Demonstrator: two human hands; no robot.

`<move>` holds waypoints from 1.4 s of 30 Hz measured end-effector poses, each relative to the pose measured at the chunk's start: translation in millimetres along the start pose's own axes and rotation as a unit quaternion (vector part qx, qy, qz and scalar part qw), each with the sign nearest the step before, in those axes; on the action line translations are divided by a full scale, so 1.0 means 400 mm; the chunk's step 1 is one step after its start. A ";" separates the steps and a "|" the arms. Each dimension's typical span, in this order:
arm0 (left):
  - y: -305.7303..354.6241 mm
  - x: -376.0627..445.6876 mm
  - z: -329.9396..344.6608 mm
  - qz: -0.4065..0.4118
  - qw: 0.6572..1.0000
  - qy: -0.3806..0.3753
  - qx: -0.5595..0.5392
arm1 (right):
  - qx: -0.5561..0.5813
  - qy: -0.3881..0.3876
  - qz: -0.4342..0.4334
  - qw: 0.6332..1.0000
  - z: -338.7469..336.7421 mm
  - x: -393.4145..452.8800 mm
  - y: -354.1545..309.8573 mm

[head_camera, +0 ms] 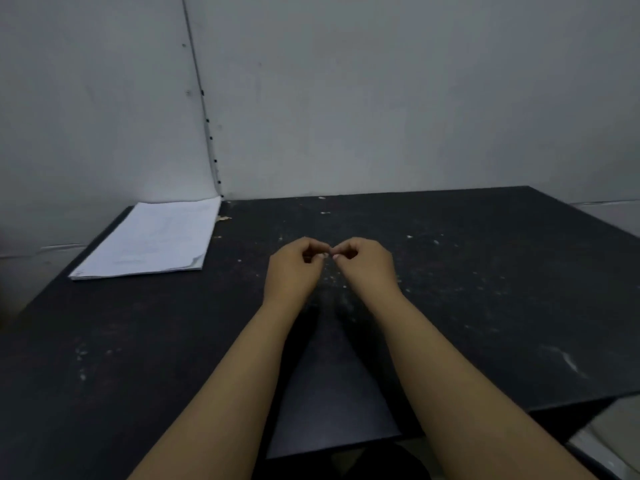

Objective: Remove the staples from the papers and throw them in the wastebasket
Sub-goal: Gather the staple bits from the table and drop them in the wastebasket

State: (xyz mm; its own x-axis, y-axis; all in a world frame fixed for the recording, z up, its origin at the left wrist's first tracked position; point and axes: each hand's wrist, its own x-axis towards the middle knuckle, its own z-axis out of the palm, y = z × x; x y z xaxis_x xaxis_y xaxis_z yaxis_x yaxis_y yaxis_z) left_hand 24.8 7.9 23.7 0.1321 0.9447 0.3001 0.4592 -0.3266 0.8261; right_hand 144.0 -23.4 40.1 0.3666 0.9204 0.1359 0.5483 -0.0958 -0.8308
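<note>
— Judging by the stack lying at the table's far left corner, well apart from both hands, how far along is this?

— Late, I'd guess. Left hand and right hand meet mid-table, fingertips pinched together; a staple between them is too small to tell.

— Count?

— One stack, two hands, one table. No wastebasket in view, so dropping remains.

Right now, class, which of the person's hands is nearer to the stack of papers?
Left. The left hand is just right of the stack of papers; the right hand lies farther right, beyond it.
</note>
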 end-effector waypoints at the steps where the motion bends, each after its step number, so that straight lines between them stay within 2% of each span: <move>1: 0.026 -0.023 0.033 0.003 1.000 -0.014 -0.012 | -0.005 0.014 0.008 1.000 -0.036 -0.014 0.025; 5: 0.089 -0.091 0.146 0.001 0.997 -0.058 -0.052 | -0.030 0.058 0.049 0.997 -0.160 -0.056 0.115; 11: 0.116 -0.152 0.263 0.001 0.994 -0.109 -0.029 | -0.073 0.078 0.122 0.987 -0.263 -0.087 0.243; 18: 0.077 -0.171 0.307 0.052 0.992 -0.058 0.099 | -0.138 0.063 0.056 0.987 -0.255 -0.107 0.322; 25: 0.083 -0.173 0.296 -0.003 0.998 -0.015 0.055 | -0.101 0.058 0.073 0.990 -0.294 -0.107 0.312; 30: 0.086 -0.174 0.294 0.018 0.996 -0.014 0.081 | -0.149 0.004 0.040 0.988 -0.247 -0.048 0.273; 36: 0.090 -0.174 0.288 0.022 0.996 -0.012 0.080 | -0.198 0.024 -0.023 0.980 -0.197 -0.003 0.278; 42: 0.091 -0.173 0.290 0.025 0.996 -0.013 0.081 | -0.186 0.023 -0.007 0.982 -0.205 -0.006 0.284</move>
State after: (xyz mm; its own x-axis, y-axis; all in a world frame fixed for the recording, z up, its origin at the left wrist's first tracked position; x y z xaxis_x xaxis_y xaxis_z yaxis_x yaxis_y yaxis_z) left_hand 134.3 -66.0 -22.5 0.1793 0.9288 0.3244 0.5873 -0.3656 0.7221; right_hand 266.9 -67.5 -10.3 0.3857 0.9054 0.1777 0.7874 -0.2226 -0.5748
